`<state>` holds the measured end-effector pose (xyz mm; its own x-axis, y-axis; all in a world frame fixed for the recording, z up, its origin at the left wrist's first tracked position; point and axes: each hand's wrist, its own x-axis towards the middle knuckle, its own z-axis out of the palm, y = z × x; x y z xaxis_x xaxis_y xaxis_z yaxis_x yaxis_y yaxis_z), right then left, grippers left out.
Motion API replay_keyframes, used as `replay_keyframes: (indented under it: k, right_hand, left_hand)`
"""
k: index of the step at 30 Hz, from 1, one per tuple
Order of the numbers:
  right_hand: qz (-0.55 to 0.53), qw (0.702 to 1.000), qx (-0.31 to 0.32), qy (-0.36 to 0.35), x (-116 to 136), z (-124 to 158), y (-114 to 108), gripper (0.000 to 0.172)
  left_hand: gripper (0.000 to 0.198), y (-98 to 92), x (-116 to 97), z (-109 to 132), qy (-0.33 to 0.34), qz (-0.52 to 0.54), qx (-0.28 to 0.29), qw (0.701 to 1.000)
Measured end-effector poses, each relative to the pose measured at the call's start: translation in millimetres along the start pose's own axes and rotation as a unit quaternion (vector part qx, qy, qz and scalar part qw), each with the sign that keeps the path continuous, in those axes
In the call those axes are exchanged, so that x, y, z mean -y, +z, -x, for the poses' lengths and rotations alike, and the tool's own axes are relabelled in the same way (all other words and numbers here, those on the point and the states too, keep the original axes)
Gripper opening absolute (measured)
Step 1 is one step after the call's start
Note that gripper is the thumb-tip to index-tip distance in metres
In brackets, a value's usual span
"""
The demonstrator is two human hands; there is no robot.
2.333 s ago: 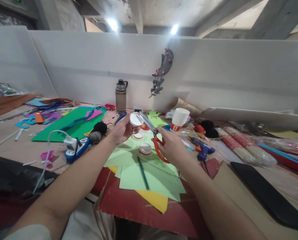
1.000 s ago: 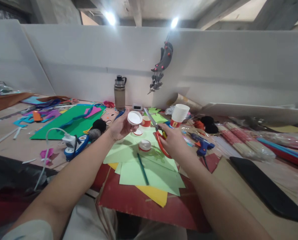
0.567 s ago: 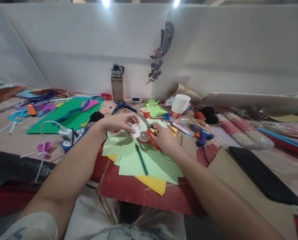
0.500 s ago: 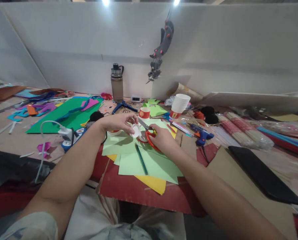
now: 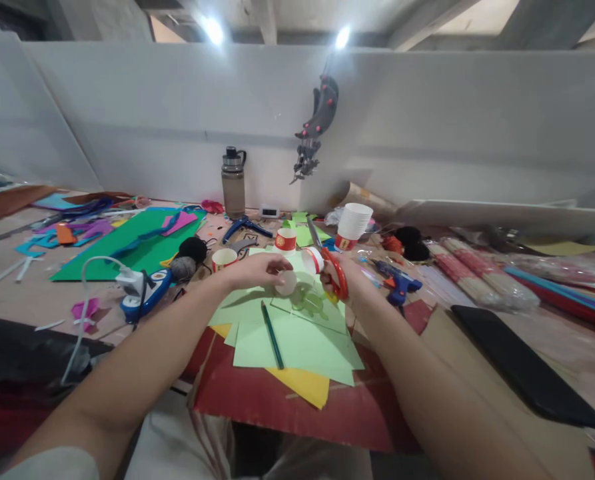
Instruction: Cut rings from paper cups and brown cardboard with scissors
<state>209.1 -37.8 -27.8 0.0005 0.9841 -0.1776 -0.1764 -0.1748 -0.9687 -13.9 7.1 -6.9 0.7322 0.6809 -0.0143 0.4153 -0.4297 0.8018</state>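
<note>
My left hand (image 5: pixel 260 270) is closed on a small white paper cup (image 5: pixel 286 283), pinching it just above the light green paper sheets (image 5: pixel 302 340). My right hand (image 5: pixel 350 280) grips red-handled scissors (image 5: pixel 338 275), whose blades point up and away. A short cut cup piece with a red band (image 5: pixel 312 259) sits against the scissors by my right fingers; whether they hold it is unclear. The two hands are close together over the paper.
A green pencil (image 5: pixel 272 337) lies on the sheets, over yellow paper (image 5: pixel 302 388) and red cardboard (image 5: pixel 277 410). Red-banded cups (image 5: pixel 286 240) (image 5: pixel 224 258), a white cup stack (image 5: pixel 352 223), a bottle (image 5: pixel 232 183), a blue glue gun (image 5: pixel 397 280), a charger (image 5: pixel 132 281) and a black slab (image 5: pixel 522 373) surround them.
My left hand brought the white cup down from chest height to just above the green paper. My right hand followed with the scissors, whose blades now point upward, and a cut cup piece is beside them.
</note>
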Motion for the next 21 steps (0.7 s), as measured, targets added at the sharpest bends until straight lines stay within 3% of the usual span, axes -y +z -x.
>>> replay_keyframes:
  k: [4, 8, 11, 14, 17, 21]
  right_hand:
    - [-0.054, 0.997, 0.050, 0.033, 6.3, 6.6, 8.6, 0.029]
    - [-0.095, 0.987, 0.107, 0.080, 12.4, 13.1, 12.9, 0.032]
    - [-0.113, 0.977, 0.142, 0.113, 12.9, 15.3, 14.6, 0.030]
    - [-0.132, 0.969, 0.167, 0.128, 10.7, 17.5, 18.4, 0.030]
    - [-0.151, 0.959, 0.203, 0.127, 10.1, 22.4, 24.7, 0.030]
    - [-0.151, 0.960, 0.210, 0.108, 14.5, 30.5, 34.8, 0.032]
  left_hand:
    - [0.039, 6.1, 1.2, -3.7, -0.003, -0.112, -0.093, 0.989]
    - [0.037, 7.2, -4.6, -1.8, 0.006, -0.182, -0.150, 0.972]
    - [0.056, 7.8, -12.2, 1.6, 0.082, -0.127, -0.176, 0.973]
    - [0.081, 9.9, -20.5, 5.5, 0.178, -0.071, -0.142, 0.971]
    - [0.074, 13.5, -26.4, 8.0, 0.218, -0.064, -0.128, 0.966]
    - [0.061, 18.8, -28.4, 9.0, 0.220, -0.003, -0.161, 0.962]
